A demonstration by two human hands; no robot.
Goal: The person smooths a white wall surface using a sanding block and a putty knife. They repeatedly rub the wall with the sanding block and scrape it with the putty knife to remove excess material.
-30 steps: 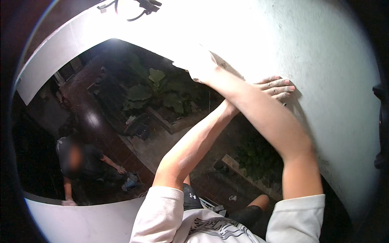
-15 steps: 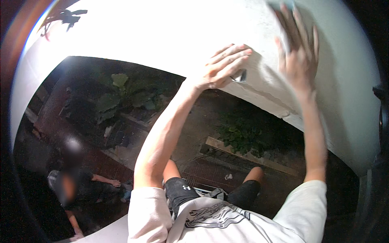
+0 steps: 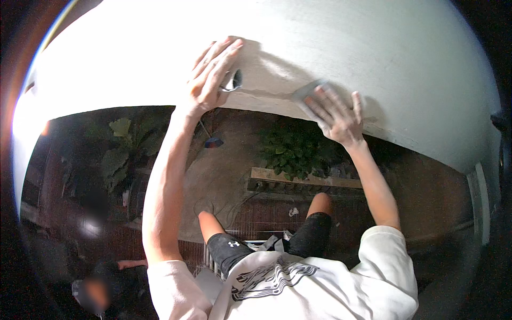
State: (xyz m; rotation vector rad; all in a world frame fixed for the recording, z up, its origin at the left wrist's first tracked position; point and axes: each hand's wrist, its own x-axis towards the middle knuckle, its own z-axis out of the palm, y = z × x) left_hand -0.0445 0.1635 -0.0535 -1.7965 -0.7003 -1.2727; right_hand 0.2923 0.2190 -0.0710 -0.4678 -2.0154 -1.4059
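A small grey sheet of sandpaper (image 3: 309, 96), pale and slightly creased, lies flat against the white plastered wall (image 3: 373, 48), close above the wall's lower edge where the smooth surface ends in a rough, shadowed lip. The right hand (image 3: 337, 114) presses on it with the palm down; its fingers (image 3: 325, 104) are spread narrowly and lie flat over the sheet, pinning it to the wall rather than curling around it, and the arm reaches straight up from the white T-shirt sleeve (image 3: 389, 256). The left hand (image 3: 210, 74) is set higher and further along the wall, well apart from the sandpaper, with the fingers stretched long and close together, flat on the plaster. Just beside those fingertips a small dark round opening (image 3: 234, 80) sits in the wall near its lower edge. The left arm runs up long and almost straight. Far below, past the person's bent knees in black shorts (image 3: 314, 234), there is a leafy green plant (image 3: 290, 149) in a planter on the brick ground, and another person (image 3: 96, 290) crouches near the lower left.
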